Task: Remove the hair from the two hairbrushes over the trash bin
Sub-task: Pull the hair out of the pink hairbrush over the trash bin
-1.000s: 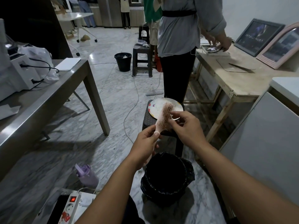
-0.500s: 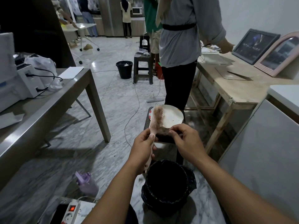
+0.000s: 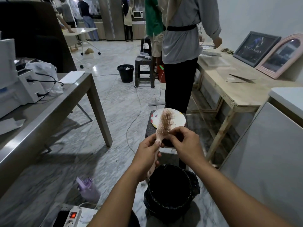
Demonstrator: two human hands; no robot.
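Observation:
A pink hairbrush [image 3: 165, 122] with brown hair tangled in its bristles stands upright in front of me. My left hand [image 3: 147, 154] grips its handle, thumb along the neck. My right hand [image 3: 185, 143] pinches at the hair near the lower edge of the bristle pad. Below both hands stands a black trash bin [image 3: 170, 192] lined with a black bag. A second brush is not visible.
A dark stool [image 3: 150, 128] behind the brush carries a white plate [image 3: 179, 119]. A person in grey stands just beyond it. A steel table [image 3: 49, 110] lies left, a wooden table [image 3: 232, 89] right. A purple bottle [image 3: 89, 189] and power strip [image 3: 72, 217] sit on the floor.
The brush has been turned slightly so its bristles face me more squarely. My right hand's fingers stay at the base of the bristles. The person behind has shifted an arm.

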